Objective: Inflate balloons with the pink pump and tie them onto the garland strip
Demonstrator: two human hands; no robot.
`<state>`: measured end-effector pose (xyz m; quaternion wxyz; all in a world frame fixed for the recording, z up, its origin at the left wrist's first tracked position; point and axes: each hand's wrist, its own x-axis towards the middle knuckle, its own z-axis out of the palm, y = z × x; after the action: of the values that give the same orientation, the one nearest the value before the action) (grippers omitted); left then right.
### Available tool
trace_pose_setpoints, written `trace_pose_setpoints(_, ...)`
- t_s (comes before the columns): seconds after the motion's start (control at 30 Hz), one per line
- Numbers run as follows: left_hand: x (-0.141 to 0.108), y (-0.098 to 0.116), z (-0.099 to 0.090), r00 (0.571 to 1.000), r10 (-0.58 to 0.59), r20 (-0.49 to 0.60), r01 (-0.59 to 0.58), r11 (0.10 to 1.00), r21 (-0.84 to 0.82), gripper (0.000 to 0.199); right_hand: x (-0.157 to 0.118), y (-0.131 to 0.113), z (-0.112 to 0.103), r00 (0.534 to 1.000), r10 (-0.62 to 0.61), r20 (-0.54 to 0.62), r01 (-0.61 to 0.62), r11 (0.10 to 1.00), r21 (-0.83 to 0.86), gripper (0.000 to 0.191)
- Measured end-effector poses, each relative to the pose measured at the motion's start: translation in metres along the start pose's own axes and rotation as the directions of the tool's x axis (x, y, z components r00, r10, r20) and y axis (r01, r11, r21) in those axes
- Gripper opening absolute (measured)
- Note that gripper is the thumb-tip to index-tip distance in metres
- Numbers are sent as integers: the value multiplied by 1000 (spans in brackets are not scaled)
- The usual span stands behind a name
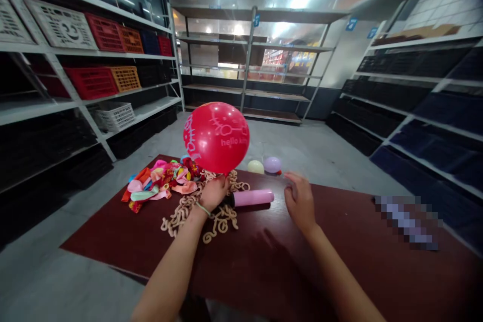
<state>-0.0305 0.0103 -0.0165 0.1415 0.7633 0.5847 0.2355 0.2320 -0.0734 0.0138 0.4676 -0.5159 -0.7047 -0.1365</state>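
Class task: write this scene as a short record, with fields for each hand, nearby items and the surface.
left hand: holds red Hello Kitty balloon at its base
right hand: open, empty, near pink hand pump
nearby items: deflated balloons; beige looped chain
surface: dark red table

The left hand [213, 193] holds a red balloon [216, 137]; the open right hand [300, 201] is near a pink balloon pump [252, 197].

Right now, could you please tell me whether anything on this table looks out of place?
A pixelated patch at the right end of the table hides whatever lies there. The beige looped cord sprawls in a loose tangle under the left hand, which holds the red balloon.
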Motion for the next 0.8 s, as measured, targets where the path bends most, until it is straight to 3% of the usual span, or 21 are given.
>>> trace_pose_setpoints(0.07, -3, 5, -2, 999, 15, 36, -17, 998, 61, 33, 27, -22, -15, 999, -43, -17, 41, 995, -88, 44)
trace_pose_setpoints(0.13, -5, 9, -3, 998, 31, 56, -36, 995, 89, 33, 54, -47, -23, 963, -220, 156, 242, 960, -140, 49)
trace_pose_setpoints(0.2, -6, 12, -3, 997, 58, 54, -62, 995, 79, 32, 75, -70, -21, 829, -411, 378, 487, 864, -128, 56)
trace_pose_setpoints(0.3, -6, 15, -1, 994, 100, 51, -103, 993, 59, 28, 92, -91, 0, 618, -541, 571, 690, 721, -64, 63)
trace_pose_setpoints(0.37, -6, 16, 0, 991, 121, 63, -125, 990, 64, 27, 95, -95, 18, 566, -530, 632, 719, 692, -64, 61)
trace_pose_setpoints(0.57, -7, 17, 4, 982, 167, 82, -174, 982, 77, 27, 96, -75, 59, 551, -415, 724, 738, 647, -191, 50)
trace_pose_setpoints(0.8, -7, 20, 5, 981, 174, 92, -177, 984, 27, 27, 92, -57, 67, 571, -381, 727, 703, 685, -193, 43)
